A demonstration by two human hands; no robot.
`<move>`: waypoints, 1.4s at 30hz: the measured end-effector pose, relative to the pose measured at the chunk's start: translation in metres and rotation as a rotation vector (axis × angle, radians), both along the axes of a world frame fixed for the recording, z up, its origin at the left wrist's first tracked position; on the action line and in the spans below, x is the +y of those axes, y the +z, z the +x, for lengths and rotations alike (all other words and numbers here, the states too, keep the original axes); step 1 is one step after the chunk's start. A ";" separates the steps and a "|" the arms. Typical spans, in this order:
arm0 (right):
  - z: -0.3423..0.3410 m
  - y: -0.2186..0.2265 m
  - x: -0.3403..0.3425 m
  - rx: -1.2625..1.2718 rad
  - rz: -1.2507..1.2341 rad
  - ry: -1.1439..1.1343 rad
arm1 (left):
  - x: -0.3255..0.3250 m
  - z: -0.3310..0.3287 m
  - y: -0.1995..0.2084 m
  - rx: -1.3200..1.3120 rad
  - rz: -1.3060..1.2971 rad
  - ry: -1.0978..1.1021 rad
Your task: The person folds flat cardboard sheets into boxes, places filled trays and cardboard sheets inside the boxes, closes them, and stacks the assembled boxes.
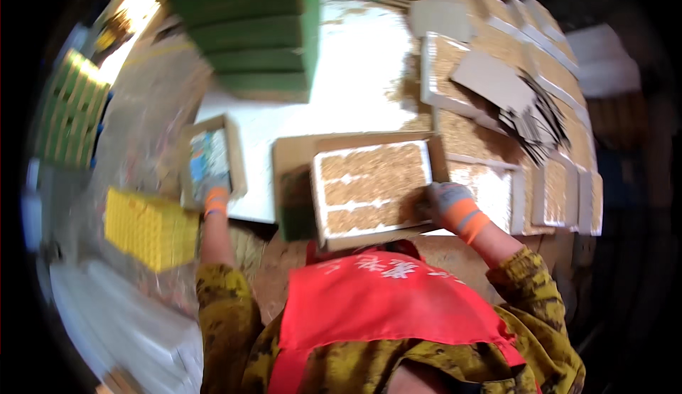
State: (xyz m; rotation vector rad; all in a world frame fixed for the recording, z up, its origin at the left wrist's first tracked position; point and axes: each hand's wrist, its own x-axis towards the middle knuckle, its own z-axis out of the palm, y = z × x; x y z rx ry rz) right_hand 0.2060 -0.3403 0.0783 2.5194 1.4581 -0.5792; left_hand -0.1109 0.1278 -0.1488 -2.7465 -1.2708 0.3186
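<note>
In the middle of the table a cardboard carton [293, 154] holds a white tray [426, 158], slightly tilted, packed with rows of small tan-brown pieces [373, 174]. My right hand [452, 203], in a grey glove with an orange cuff, is at the tray's right edge. Its fingers look curled over the rim there, though blur softens them. To the left stands a smaller open cardboard box [237, 159] with blue-and-white packets [206, 154] inside. My left hand [216, 193], gloved alike, reaches into its near end; its fingers are smeared and partly hidden.
Stacked green cartons [259, 46] rise at the back of the white table [355, 60]. White trays [561, 188] of tan pieces are piled on the right, with loose grey cardboard sheets [494, 80] on top. A yellow crate [150, 230] stands low on the left, near pale plastic-wrapped material [135, 316].
</note>
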 end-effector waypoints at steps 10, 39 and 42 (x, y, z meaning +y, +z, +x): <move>0.227 0.000 0.013 -0.683 0.421 -0.306 | -0.015 0.017 0.050 -0.941 -0.414 0.794; -0.025 0.009 -0.054 0.332 1.285 -0.459 | -0.268 0.100 0.188 -1.031 -0.460 -0.365; -0.037 0.014 -0.040 0.088 0.623 -0.210 | -0.267 0.095 0.181 -1.517 -0.814 -0.070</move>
